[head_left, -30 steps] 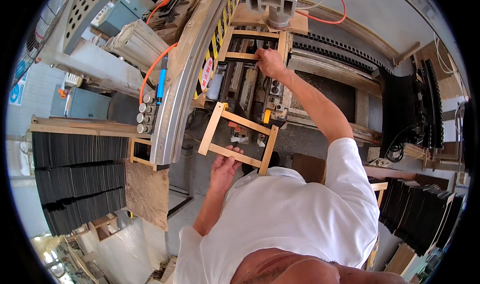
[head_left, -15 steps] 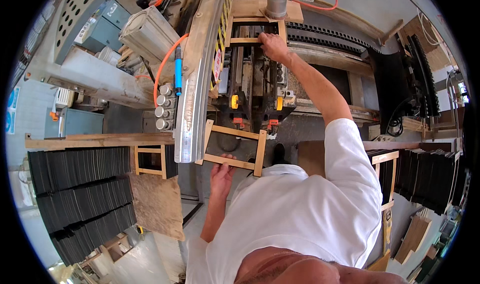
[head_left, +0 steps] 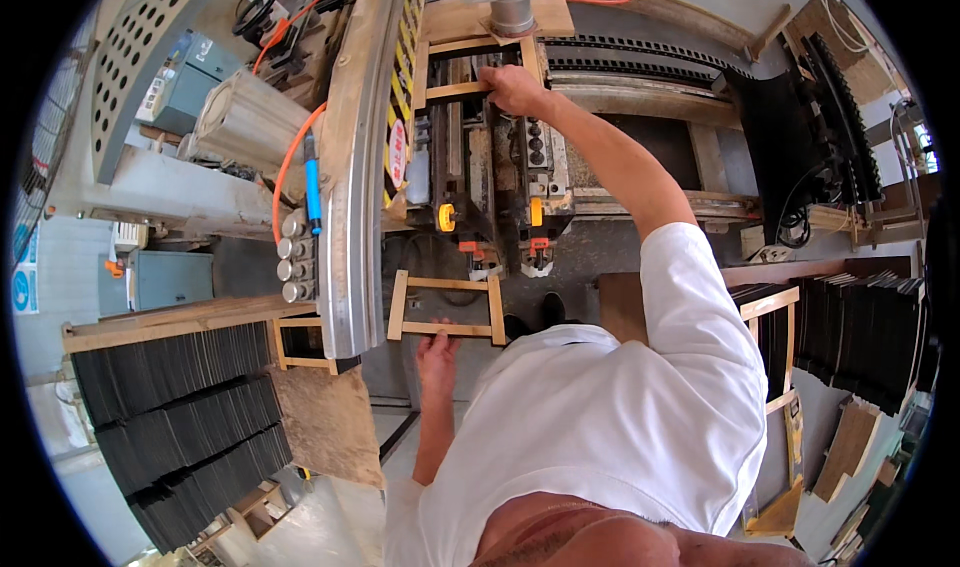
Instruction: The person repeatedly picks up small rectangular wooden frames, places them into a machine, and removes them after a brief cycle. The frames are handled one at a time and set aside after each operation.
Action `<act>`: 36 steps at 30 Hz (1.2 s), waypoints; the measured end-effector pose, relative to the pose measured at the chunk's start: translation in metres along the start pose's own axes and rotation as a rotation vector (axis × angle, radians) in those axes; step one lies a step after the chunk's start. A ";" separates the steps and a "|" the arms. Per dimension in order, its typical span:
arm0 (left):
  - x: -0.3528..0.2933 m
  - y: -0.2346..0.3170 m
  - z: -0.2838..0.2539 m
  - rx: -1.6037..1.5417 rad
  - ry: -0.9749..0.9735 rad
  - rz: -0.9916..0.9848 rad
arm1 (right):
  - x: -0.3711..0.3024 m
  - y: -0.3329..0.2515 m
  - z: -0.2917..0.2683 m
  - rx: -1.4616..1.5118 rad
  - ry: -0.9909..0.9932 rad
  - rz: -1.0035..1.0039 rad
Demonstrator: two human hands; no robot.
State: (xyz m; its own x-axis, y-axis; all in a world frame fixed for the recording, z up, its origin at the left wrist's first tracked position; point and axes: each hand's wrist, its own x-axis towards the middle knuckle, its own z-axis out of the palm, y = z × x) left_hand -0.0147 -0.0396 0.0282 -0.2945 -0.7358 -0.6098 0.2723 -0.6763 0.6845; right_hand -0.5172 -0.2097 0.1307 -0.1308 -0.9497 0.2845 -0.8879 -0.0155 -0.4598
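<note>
My left hand point(head_left: 436, 358) is closed on the near rail of a light wooden frame point(head_left: 447, 329). This frame is an open rectangle whose side pieces stick out past its rails; it is held in front of my body, beside the long metal beam. Farther away, my right hand point(head_left: 513, 91) grips the near rail of a second wooden frame point(head_left: 455, 91), its fingertips partly hidden behind the knuckles. That second frame lies across the machine bed, below a grey cylinder point(head_left: 511, 14) that comes down near its far side onto a wooden board point(head_left: 556, 19).
A metal beam point(head_left: 350, 197) with a blue marker-like tool point(head_left: 313, 195) runs along my left. Yellow knobs point(head_left: 536, 212) and red-orange clamps point(head_left: 537, 246) sit at the machine's near end. Racks of dark panels point(head_left: 170, 367) stand left, and more panels point(head_left: 855, 337) right. An orange hose point(head_left: 290, 167) curves beside the beam.
The frame in my left hand has turned from slanted to nearly level and now sits clear of the beam's end. My right hand stays on the far frame. The whole view has shifted slightly.
</note>
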 end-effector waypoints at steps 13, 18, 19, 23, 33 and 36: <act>0.009 -0.037 0.024 0.120 0.109 -0.025 | 0.004 0.007 -0.002 -0.022 -0.037 0.024; 0.007 -0.044 0.016 0.135 0.152 0.036 | 0.006 0.009 -0.001 -0.028 -0.051 -0.011; 0.006 -0.044 0.017 0.138 0.168 0.050 | 0.004 0.010 0.000 -0.027 -0.044 -0.021; 0.001 -0.047 0.007 0.182 0.203 0.065 | 0.002 0.012 -0.004 -0.005 -0.050 -0.044; -0.019 -0.040 -0.018 0.145 0.368 0.238 | 0.002 0.010 -0.009 -0.024 -0.074 -0.018; -0.032 -0.028 -0.034 0.116 0.413 0.283 | 0.004 0.002 -0.008 -0.029 -0.061 -0.033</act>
State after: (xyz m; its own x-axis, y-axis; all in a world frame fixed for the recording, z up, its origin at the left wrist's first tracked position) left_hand 0.0185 0.0018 0.0146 0.1692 -0.8580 -0.4849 0.1781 -0.4573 0.8713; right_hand -0.5229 -0.2109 0.1376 -0.0748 -0.9662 0.2467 -0.9036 -0.0389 -0.4266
